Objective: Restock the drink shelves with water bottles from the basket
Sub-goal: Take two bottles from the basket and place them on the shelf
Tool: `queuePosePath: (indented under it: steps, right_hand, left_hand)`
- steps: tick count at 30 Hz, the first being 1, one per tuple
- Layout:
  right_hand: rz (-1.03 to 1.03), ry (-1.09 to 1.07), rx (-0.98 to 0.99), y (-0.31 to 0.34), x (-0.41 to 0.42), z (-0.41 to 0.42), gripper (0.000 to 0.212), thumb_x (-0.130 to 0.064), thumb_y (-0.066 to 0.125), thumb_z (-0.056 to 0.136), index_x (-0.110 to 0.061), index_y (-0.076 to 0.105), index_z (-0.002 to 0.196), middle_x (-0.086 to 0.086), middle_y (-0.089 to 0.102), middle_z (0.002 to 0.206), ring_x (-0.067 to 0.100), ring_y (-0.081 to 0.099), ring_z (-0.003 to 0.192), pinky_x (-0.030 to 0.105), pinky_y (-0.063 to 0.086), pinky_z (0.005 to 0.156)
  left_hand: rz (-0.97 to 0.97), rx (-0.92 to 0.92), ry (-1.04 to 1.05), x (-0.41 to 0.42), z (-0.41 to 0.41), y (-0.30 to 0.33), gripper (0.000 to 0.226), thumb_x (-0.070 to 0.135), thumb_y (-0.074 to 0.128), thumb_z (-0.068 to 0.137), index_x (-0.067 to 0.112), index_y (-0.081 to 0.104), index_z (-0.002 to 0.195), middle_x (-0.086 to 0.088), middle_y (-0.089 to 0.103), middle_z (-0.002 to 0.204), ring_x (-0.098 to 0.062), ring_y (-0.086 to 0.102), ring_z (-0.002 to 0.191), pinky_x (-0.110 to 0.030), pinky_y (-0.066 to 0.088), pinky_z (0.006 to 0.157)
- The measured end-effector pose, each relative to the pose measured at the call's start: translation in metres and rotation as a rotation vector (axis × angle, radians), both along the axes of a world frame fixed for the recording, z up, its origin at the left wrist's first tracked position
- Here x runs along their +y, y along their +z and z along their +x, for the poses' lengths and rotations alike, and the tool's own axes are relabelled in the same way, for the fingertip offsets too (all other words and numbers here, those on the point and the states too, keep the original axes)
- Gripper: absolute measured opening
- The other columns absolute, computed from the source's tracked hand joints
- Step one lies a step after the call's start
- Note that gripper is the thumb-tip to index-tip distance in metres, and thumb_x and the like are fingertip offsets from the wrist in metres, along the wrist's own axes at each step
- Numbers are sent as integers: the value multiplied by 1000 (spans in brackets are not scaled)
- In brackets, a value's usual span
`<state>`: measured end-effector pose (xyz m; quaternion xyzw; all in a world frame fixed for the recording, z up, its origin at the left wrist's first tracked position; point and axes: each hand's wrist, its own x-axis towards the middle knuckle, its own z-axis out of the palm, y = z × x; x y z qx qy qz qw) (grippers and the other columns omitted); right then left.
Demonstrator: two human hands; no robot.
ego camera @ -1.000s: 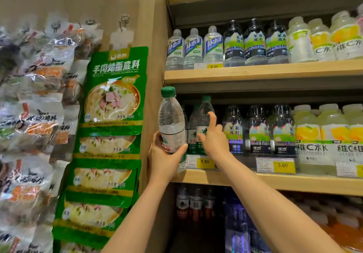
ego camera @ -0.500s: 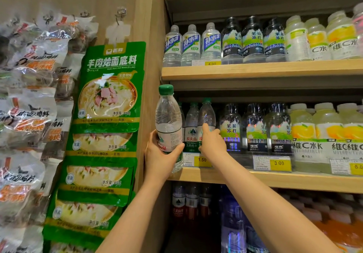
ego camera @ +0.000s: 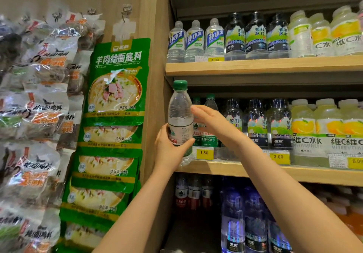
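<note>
My left hand [ego camera: 169, 150] grips the lower part of a clear water bottle [ego camera: 179, 113] with a green cap, held upright at the left end of the middle shelf [ego camera: 255, 171]. My right hand [ego camera: 213, 124] is flat and open, fingers stretched left toward that bottle, in front of two green-capped water bottles [ego camera: 210, 103] standing on the shelf. It holds nothing. The basket is out of view.
Soda water bottles [ego camera: 256, 123] and yellow vitamin drinks [ego camera: 326, 131] fill the middle shelf to the right. The shelf above [ego camera: 255, 67] holds more drinks. Green noodle packets [ego camera: 115, 87] and snack bags [ego camera: 35, 115] hang at left beside the wooden side panel [ego camera: 157, 56].
My right hand came off the shelved bottles and now reaches flat toward the held bottle. The left hand keeps the bottle at the shelf's left end.
</note>
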<state>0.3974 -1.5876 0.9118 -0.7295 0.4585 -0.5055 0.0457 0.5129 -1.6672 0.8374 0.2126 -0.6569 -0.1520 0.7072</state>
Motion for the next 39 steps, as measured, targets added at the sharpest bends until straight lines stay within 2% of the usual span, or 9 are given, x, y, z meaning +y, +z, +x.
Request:
queuePosePath:
  steps: [4, 14, 18, 21, 23, 25, 27, 34, 39]
  right_hand:
    - [-108, -61, 47, 1, 8, 4, 49, -31, 80, 68, -27, 48, 105, -11, 62, 99, 6, 61, 95, 27, 51, 81]
    - [-236, 33, -88, 36, -19, -2, 52, -20, 75, 74, -23, 49, 120, -2, 58, 116, 13, 61, 98, 32, 51, 84]
    - [-187, 31, -2, 34, -56, 4, 51, -20, 72, 77, -24, 49, 122, -2, 58, 119, 16, 57, 109, 36, 48, 93]
    - [-74, 37, -58, 24, -87, 5, 53, -23, 70, 79, -17, 45, 126, -1, 57, 118, 17, 55, 111, 30, 48, 86]
    - [40, 43, -166, 21, -107, 4, 63, -28, 70, 79, -12, 39, 131, 2, 55, 124, 18, 54, 112, 28, 48, 82]
    - [133, 15, -215, 21, -121, 5, 81, -45, 72, 72, -11, 34, 135, 6, 51, 134, 21, 51, 118, 39, 46, 95]
    - [168, -42, -137, 22, -129, 3, 88, -55, 66, 72, -12, 31, 140, 3, 45, 139, 23, 47, 124, 44, 42, 102]
    - [75, -302, 155, 9, -109, -9, 64, -42, 52, 90, -10, 32, 142, 12, 38, 144, 27, 42, 130, 36, 36, 106]
    - [-27, -554, 537, -15, -64, -51, 36, -12, 50, 93, -17, 52, 128, 9, 42, 125, 26, 53, 109, 31, 43, 94]
  left_hand:
    - [-23, -77, -46, 11, -10, 2, 55, 27, 83, 64, 22, 54, 110, 2, 62, 108, -12, 60, 97, -28, 52, 82]
    - [73, -53, 69, -4, 8, -37, 64, 29, 72, 78, 22, 42, 135, 4, 50, 133, -4, 45, 118, -20, 34, 97]
    - [68, -113, 119, -9, 6, -34, 66, 25, 67, 83, 20, 35, 141, 4, 43, 141, -9, 40, 129, -21, 31, 104]
    - [86, -157, 152, -17, 5, -36, 65, 24, 63, 86, 19, 30, 143, 2, 38, 145, -9, 35, 133, -19, 26, 106]
    - [93, -195, 164, -23, 2, -35, 65, 25, 58, 89, 21, 26, 145, 3, 32, 150, -9, 28, 137, -22, 22, 111]
    - [100, -237, 170, -28, -2, -34, 64, 28, 53, 92, 25, 20, 147, 5, 23, 154, -9, 20, 141, -26, 17, 114]
    - [98, -274, 175, -33, -6, -33, 63, 31, 50, 94, 28, 17, 147, 5, 19, 156, -10, 16, 143, -30, 17, 117]
    - [75, -385, 348, -41, -16, -36, 52, 37, 39, 96, 20, 28, 144, -1, 21, 155, -14, 15, 143, -32, 18, 115]
    - [-272, -591, 503, -38, -37, -24, 60, 41, 17, 89, 17, 47, 135, -5, 44, 144, -21, 35, 138, -42, 5, 115]
